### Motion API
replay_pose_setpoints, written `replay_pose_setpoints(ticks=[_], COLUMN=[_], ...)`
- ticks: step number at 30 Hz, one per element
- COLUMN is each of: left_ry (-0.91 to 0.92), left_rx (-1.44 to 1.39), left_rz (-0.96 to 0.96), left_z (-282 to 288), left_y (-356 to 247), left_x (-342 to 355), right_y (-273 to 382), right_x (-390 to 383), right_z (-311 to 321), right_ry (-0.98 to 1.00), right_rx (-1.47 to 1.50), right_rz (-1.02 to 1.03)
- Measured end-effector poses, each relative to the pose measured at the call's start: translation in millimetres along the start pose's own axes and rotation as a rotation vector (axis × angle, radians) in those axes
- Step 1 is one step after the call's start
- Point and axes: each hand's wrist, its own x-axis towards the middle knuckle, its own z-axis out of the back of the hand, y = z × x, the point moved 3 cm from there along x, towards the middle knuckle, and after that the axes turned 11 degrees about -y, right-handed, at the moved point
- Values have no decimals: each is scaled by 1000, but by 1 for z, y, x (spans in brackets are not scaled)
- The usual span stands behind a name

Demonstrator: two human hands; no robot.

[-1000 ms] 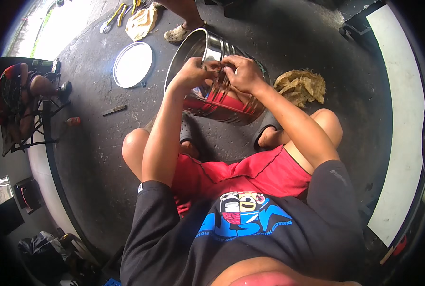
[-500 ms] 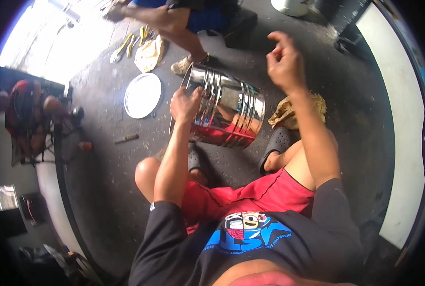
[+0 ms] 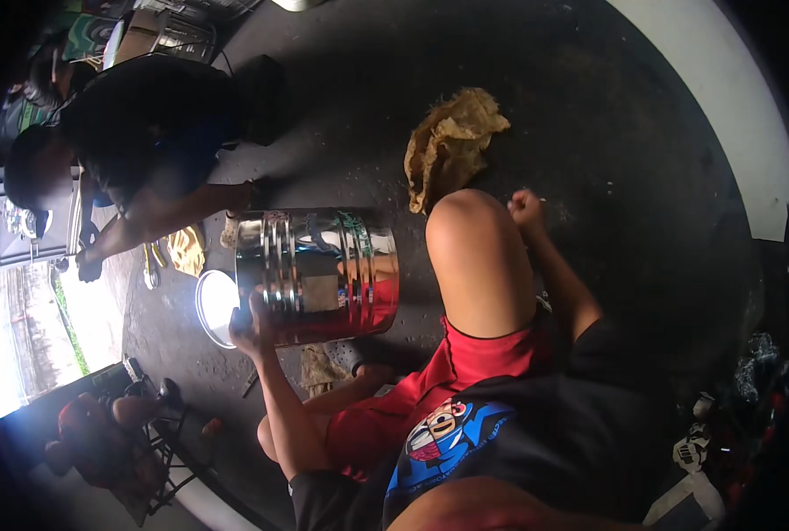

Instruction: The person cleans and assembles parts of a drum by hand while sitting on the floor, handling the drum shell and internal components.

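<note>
A shiny ribbed metal drum (image 3: 328, 288) lies on its side in front of me, its wall mirroring my red shorts. My left hand (image 3: 251, 326) is closed round the rim at its left end. Down beside my raised right knee, my right hand (image 3: 527, 212) is curled up, away from the drum. Whatever its fingers may hold is too small to make out. A crumpled tan burlap cloth (image 3: 456, 142) lies on the floor beyond that knee.
A white round lid (image 3: 218, 305) sits at the drum's left end. Past it are a yellow cloth (image 3: 186, 250) and yellow-handled tools (image 3: 154, 257). Another person (image 3: 147, 124) bends over at the upper left; one more person (image 3: 103, 438) sits at the lower left.
The view has swung to the right. My right hand has dropped from above the floor to beside my right knee, which is now raised. My left hand still grips the drum's rim.
</note>
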Motion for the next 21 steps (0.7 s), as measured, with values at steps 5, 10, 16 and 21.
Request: replay_pose_setpoints(ticks=[5,10,16,21], left_ry=[0,62,35,103], left_rx=[198,239,170,231], left_rz=[-144,-168,-348,-165], left_z=[-9,-1,2,17], left_y=[-20,-40,25,-37], left_x=[12,9,-10,1], right_y=[-10,150,114,153], right_x=[-39,-11,-9,22], right_z=[-40,-81,-231,-230], right_ry=[154,272,847,762], right_rx=[40,46,-688,-736], right_rz=[-167,425,783,625])
